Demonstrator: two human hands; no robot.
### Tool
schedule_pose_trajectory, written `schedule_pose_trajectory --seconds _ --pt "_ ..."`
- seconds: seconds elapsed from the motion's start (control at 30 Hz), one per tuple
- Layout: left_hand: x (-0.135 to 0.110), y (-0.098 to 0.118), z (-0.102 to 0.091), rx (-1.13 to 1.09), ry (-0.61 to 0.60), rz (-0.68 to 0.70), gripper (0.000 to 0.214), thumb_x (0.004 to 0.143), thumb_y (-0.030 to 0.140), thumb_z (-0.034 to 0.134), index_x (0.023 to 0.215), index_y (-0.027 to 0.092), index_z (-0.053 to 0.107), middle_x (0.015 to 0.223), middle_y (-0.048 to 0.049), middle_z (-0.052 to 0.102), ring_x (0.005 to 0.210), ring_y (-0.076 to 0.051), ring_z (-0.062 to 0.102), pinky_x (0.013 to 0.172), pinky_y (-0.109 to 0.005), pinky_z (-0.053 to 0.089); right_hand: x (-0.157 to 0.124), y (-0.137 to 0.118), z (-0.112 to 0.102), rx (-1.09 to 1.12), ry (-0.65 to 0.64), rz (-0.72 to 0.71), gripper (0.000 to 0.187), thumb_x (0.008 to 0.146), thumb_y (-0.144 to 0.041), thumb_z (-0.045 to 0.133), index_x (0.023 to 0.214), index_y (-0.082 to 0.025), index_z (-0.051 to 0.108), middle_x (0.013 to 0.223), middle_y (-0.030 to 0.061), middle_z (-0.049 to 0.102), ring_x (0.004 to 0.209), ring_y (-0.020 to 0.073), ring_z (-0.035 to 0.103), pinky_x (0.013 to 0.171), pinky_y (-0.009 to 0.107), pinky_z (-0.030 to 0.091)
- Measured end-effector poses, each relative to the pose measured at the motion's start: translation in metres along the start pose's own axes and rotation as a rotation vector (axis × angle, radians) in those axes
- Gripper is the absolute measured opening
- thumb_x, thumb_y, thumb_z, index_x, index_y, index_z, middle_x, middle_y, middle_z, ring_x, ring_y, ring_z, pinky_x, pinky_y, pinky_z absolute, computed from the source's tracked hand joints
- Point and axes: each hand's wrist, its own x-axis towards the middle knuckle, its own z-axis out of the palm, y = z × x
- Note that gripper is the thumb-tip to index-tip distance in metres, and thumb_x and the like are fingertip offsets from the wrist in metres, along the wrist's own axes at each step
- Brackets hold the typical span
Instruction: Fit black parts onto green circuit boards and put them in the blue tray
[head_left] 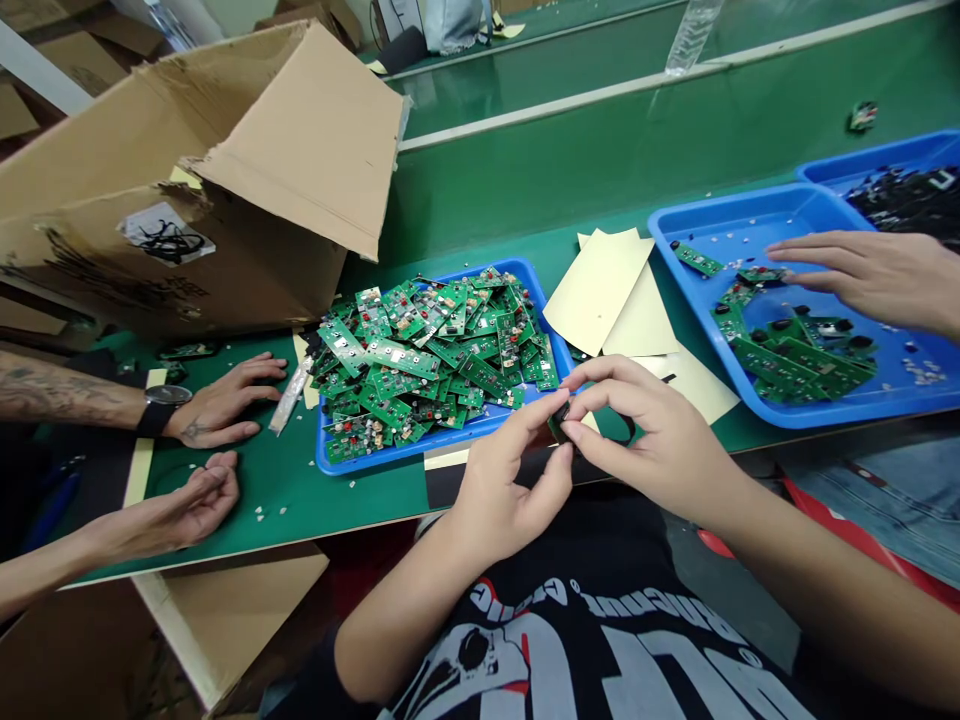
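Note:
My left hand (504, 480) and my right hand (651, 430) meet at the table's front edge, both pinched on one small dark part (561, 418) held between their fingertips; I cannot make out what it is. Just left of my hands stands a blue tray (327, 462) heaped with several green circuit boards (431, 360). Pale yellow sheets (607, 290) lie on the green table right behind my right hand.
A big open cardboard box (210, 180) stands at the back left. A person's two hands (225, 402) rest on the table at the left. At the right, another person's hand (870, 275) reaches over a second blue tray (757, 215) holding boards; a third tray (885, 155) lies behind.

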Motion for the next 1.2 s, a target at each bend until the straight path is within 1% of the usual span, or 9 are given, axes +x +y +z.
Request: schedule_pose_trajectory --seconds 0.1,0.23,0.4,0.6,0.73,0.87,1.0,1.07,1.2 --pt "0.001 0.001 0.001 0.017 0.035 -0.035 0.033 0.089 0.009 0.050 0.121 0.016 0.056 0.114 -0.0101 0.070 0.095 -0.015 0.071 0.083 -0.022 0.058 -0.002 0.000 0.003 -0.065 0.007 -0.047 0.009 0.088 -0.013 0.055 0.085 -0.020 0.059 0.095 0.0068 0.060 0.093 0.0185 0.060 0.081 0.033 0.049" --pt "0.002 -0.002 0.003 0.070 0.091 -0.065 0.027 0.089 0.012 0.053 0.114 0.017 0.061 0.105 -0.0070 0.074 0.088 -0.015 0.073 0.079 -0.022 0.060 -0.003 -0.001 0.004 -0.188 0.039 -0.105 0.010 0.089 -0.014 0.054 0.084 -0.020 0.058 0.089 0.0068 0.061 0.086 0.0201 0.059 0.076 0.035 0.049" --pt "0.002 -0.005 0.004 0.104 0.053 -0.079 0.024 0.087 0.012 0.054 0.109 0.017 0.062 0.096 -0.0041 0.076 0.079 -0.013 0.074 0.073 -0.019 0.060 -0.003 -0.003 0.002 -0.357 0.009 -0.169 0.016 0.091 -0.012 0.051 0.077 -0.017 0.059 0.079 0.0082 0.062 0.075 0.0204 0.057 0.067 0.034 0.047" --pt "0.003 -0.012 0.004 0.261 0.014 -0.009 0.019 0.088 0.016 0.055 0.105 0.016 0.064 0.088 -0.0040 0.076 0.072 -0.013 0.073 0.066 -0.020 0.059 -0.002 -0.006 0.002 -0.594 -0.065 -0.233 0.021 0.088 -0.009 0.049 0.071 -0.014 0.059 0.074 0.0103 0.062 0.071 0.0217 0.056 0.059 0.033 0.041" --pt "0.006 -0.019 0.010 0.327 -0.024 0.036 0.016 0.090 0.016 0.052 0.101 0.013 0.065 0.087 -0.0056 0.076 0.069 -0.013 0.072 0.064 -0.020 0.058 -0.004 -0.007 0.006 -0.796 -0.082 -0.198 0.022 0.085 -0.009 0.050 0.066 -0.016 0.058 0.065 0.0073 0.055 0.064 0.0200 0.051 0.053 0.031 0.035" --pt "0.006 -0.019 0.014 0.333 -0.020 0.083 0.017 0.087 0.013 0.052 0.098 0.014 0.065 0.080 -0.0043 0.075 0.063 -0.013 0.071 0.060 -0.020 0.058 -0.002 0.004 -0.003 -0.982 -0.052 0.006 0.019 0.080 -0.005 0.051 0.067 -0.016 0.057 0.065 0.0086 0.055 0.063 0.0211 0.050 0.048 0.031 0.030" --pt "0.011 -0.015 0.011 0.128 -0.080 -0.031 0.018 0.086 0.015 0.056 0.101 0.015 0.065 0.077 -0.0026 0.074 0.061 -0.012 0.070 0.056 -0.019 0.057 -0.003 0.017 -0.027 -0.754 -0.087 0.055 0.018 0.086 -0.012 0.049 0.072 -0.018 0.058 0.074 0.0079 0.061 0.072 0.0220 0.057 0.058 0.031 0.039" --pt "0.018 -0.014 0.011 0.037 -0.090 -0.093 0.015 0.085 0.017 0.058 0.099 0.016 0.066 0.075 -0.0013 0.073 0.060 -0.011 0.068 0.053 -0.017 0.055 -0.008 0.022 -0.036 -0.634 -0.061 0.104 0.018 0.088 -0.014 0.047 0.075 -0.019 0.058 0.077 0.0071 0.062 0.075 0.0218 0.059 0.063 0.031 0.042" --pt "0.040 -0.016 0.027 0.010 -0.068 -0.056 0.007 0.085 0.017 0.060 0.088 0.018 0.066 0.061 0.0038 0.065 0.049 -0.007 0.058 0.047 -0.015 0.047 -0.031 0.033 -0.049 -0.462 0.039 0.247 0.014 0.088 -0.017 0.048 0.078 -0.020 0.058 0.077 0.0053 0.063 0.074 0.0202 0.060 0.063 0.031 0.044"
